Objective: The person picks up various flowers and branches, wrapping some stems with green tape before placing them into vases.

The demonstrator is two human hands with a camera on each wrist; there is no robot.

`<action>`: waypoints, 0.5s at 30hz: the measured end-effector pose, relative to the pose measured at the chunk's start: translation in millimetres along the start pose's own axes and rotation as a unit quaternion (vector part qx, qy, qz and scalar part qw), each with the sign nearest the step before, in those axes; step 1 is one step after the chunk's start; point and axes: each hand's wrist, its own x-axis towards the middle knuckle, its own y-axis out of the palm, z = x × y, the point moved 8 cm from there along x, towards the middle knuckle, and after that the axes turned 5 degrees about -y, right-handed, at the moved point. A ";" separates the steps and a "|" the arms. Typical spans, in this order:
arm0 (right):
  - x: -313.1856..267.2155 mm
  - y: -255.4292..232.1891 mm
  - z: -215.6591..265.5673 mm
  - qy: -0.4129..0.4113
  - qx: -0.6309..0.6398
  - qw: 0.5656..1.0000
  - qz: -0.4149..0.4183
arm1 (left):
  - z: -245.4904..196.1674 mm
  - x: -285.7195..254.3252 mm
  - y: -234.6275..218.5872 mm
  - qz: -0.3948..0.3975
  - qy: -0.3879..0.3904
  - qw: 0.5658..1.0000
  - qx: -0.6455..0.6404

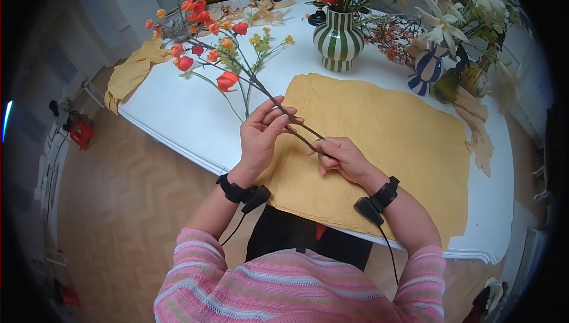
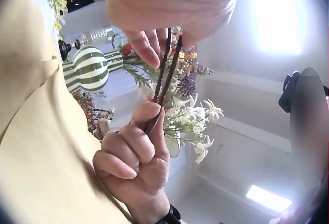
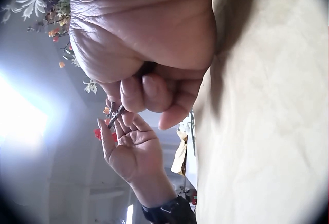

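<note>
Two dark, thin stems of artificial flowers (image 1: 252, 77) with red and orange blossoms cross in front of me in the head view, their heads pointing to the far left. My left hand (image 1: 261, 136) holds both stems partway down, thumb on the near side and fingers behind. Close to the cut ends, my right hand (image 1: 344, 158) pinches them between thumb and curled index finger. The left wrist view shows the two stems (image 2: 163, 75) running close together into the right hand's pinch. Beneath both hands lies a stack of yellow-tan paper (image 1: 379, 145).
A white table (image 1: 178, 109) carries a green-striped vase (image 1: 339, 41) of flowers at the back. To the right stand a blue-striped vase (image 1: 427, 71) and a green pear-shaped object (image 1: 446, 88). Yellow flower sprigs (image 1: 261, 44) lie left of the vase; crumpled paper (image 1: 133, 74) hangs over the left corner.
</note>
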 end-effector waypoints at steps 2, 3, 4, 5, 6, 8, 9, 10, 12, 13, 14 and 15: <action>-1.3 0.5 -0.9 0.005 0.020 1.000 0.011 | 4.6 1.0 -2.7 0.000 -0.009 1.000 -0.001; -1.4 -0.6 -1.1 0.002 0.020 1.000 0.009 | 4.3 0.8 -3.5 -0.002 -0.006 1.000 0.019; -1.1 -1.3 -2.7 0.004 0.022 1.000 0.013 | 3.6 0.6 -3.4 -0.004 -0.002 0.999 0.039; -0.5 -1.5 -3.9 0.006 0.023 1.000 0.017 | 2.9 0.3 -1.7 0.000 -0.001 0.999 0.041; -0.1 -3.0 -4.2 0.001 0.023 1.000 0.015 | 1.5 0.1 0.0 0.000 0.006 0.999 0.042; -1.0 -4.5 -5.7 0.005 0.025 0.999 0.020 | -1.0 0.6 3.8 0.006 0.014 0.999 0.044; -1.6 -4.9 -4.3 -0.001 0.025 1.000 0.018 | -1.3 1.2 4.4 0.004 0.010 0.999 0.053; -2.0 -4.3 -3.7 0.000 0.032 0.999 0.019 | -1.6 2.2 5.2 0.002 0.007 0.998 0.062; -3.0 -2.8 -1.1 -0.005 0.038 0.999 0.019 | -3.0 3.7 8.1 0.001 -0.002 0.998 0.066; -3.5 -2.6 -1.0 0.001 0.038 0.999 0.012 | -2.8 4.8 8.5 -0.005 -0.012 0.998 0.068; -3.9 -2.4 -1.2 0.007 0.040 0.999 0.005 | -4.2 5.8 10.6 0.000 -0.010 0.998 0.070; -3.5 -2.5 -0.8 0.002 0.040 0.999 0.003 | -4.7 6.9 11.2 -0.004 -0.013 0.997 0.074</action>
